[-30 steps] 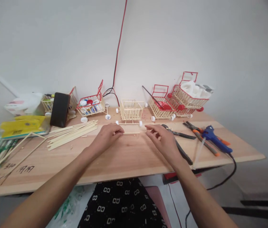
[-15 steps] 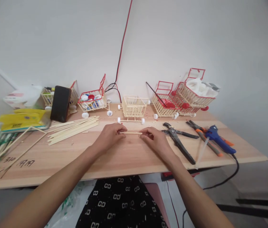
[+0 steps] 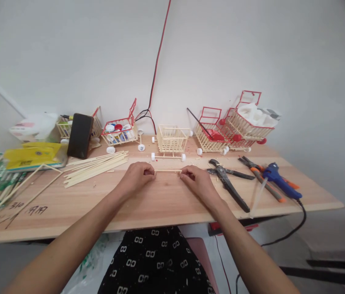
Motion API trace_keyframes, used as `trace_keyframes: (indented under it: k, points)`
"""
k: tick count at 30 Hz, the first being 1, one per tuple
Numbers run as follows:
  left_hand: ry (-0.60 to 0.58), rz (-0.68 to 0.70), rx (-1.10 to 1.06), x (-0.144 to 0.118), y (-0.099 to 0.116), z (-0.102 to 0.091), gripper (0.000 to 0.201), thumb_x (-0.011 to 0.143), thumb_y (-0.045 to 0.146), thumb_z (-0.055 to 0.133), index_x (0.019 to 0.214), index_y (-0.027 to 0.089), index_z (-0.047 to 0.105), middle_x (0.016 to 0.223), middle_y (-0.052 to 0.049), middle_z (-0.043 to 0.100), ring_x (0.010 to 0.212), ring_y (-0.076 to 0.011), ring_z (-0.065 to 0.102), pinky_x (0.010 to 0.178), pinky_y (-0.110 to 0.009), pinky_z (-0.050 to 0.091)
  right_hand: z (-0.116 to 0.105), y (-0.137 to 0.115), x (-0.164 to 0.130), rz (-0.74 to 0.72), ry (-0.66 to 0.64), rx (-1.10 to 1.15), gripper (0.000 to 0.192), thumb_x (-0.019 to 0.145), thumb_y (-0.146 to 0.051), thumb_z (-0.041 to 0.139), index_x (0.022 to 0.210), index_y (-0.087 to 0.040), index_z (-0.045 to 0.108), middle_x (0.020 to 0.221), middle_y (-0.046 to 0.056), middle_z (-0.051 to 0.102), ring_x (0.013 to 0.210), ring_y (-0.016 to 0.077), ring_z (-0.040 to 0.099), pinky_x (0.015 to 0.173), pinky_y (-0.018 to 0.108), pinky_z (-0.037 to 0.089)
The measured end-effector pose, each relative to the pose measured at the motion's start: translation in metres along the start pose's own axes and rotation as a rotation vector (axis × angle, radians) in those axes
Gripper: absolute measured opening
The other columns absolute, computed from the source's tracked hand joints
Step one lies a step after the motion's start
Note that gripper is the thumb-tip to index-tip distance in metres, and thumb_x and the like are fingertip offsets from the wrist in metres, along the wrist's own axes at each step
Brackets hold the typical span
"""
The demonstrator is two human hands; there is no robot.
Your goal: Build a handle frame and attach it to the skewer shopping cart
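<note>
A thin, pale wooden stick (image 3: 168, 170) lies level between my two hands, just above or on the tabletop; which of these I cannot tell. My left hand (image 3: 138, 175) is closed, thumb and fingers pinching near its left end. At the other end, the bent fingers of my right hand (image 3: 197, 181) pinch it too. Short pale bits show by the fingertips at both ends, but their shape is too small to make out. Just behind my hands stands a small cart made of sticks (image 3: 172, 141), with white wheels and no red trim.
Loose sticks (image 3: 96, 168) lie left, near a black phone (image 3: 80, 136) and a yellow packet (image 3: 33, 155). Red-trimmed stick carts (image 3: 119, 132) line the wall. On the right are black cutters (image 3: 229, 183), orange-handled pliers (image 3: 267, 183) and a blue glue gun (image 3: 282, 181).
My left hand has shifted slightly left along the stick, so more of the stick shows between my hands. My right hand is almost in the same place. The view has turned slightly.
</note>
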State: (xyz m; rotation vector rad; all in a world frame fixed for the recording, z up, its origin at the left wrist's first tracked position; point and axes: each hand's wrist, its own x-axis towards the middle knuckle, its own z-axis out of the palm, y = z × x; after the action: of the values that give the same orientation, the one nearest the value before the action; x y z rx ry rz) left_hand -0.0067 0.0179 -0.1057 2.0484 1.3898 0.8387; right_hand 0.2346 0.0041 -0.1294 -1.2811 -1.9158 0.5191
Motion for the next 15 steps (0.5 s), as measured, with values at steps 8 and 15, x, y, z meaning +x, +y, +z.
trace_keyframes:
  k: [8, 15]
  points:
    - [0.049, -0.077, -0.301, 0.012, 0.017, -0.016, 0.014, 0.064, 0.030, 0.070, 0.065, 0.016, 0.071, 0.065, -0.001, 0.069, 0.060, -0.0141, 0.057, 0.058, -0.023, 0.041, -0.022, -0.010, 0.018, 0.064, 0.064, 0.100, 0.021, 0.082, -0.037, 0.058, 0.075, -0.019, 0.065, 0.072, 0.001, 0.066, 0.066, 0.0152, 0.057, 0.060, 0.026, 0.041]
    - [0.220, 0.007, -0.363, 0.047, 0.051, -0.043, 0.019, 0.067, 0.033, 0.073, 0.073, 0.014, 0.072, 0.074, -0.004, 0.071, 0.069, -0.0153, 0.061, 0.068, -0.026, 0.044, -0.058, -0.034, 0.068, -0.038, 0.162, 0.091, 0.026, 0.080, -0.042, 0.059, 0.075, -0.018, 0.065, 0.071, 0.001, 0.065, 0.064, 0.0139, 0.056, 0.061, 0.025, 0.040]
